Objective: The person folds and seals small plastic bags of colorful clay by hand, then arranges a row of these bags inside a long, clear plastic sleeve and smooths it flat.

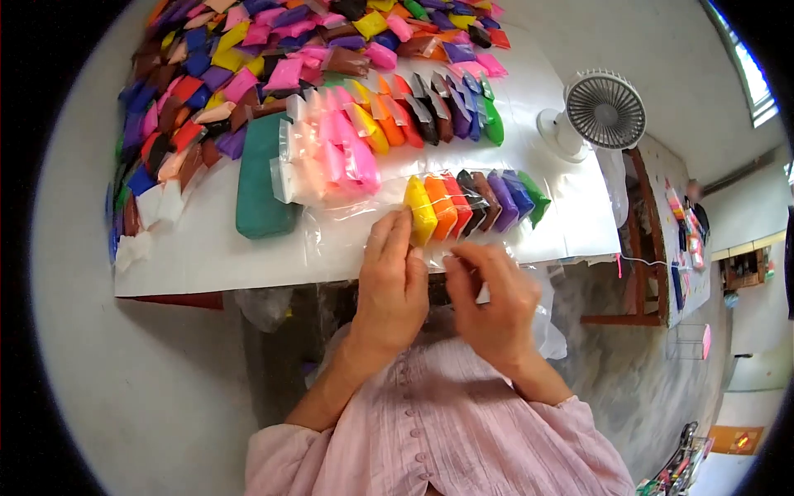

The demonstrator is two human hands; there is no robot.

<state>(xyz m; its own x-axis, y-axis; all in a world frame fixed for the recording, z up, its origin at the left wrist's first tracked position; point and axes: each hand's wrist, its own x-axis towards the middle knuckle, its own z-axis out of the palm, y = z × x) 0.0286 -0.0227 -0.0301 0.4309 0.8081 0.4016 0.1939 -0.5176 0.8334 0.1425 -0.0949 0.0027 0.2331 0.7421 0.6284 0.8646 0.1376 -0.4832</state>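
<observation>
A row of small colored packets, from the yellow packet [420,211] through orange, red, black, brown, purple and blue to the green packet [536,198], lies under clear film at the table's front edge. The film looks like a clear plastic bag [339,236] stretching left. My left hand [390,277] has its fingers together against the bag beside the yellow packet, thumb drawn in. My right hand [496,289] is curled in a pinch at the bag's near edge, below the orange and red packets. The fingertips partly hide what they grip.
Behind stands a second row of packets, with pink packets [351,153] at its left. A green block [265,178] lies beside them. A large pile of colored packets [240,62] covers the far left. A white fan [604,107] stands at the right.
</observation>
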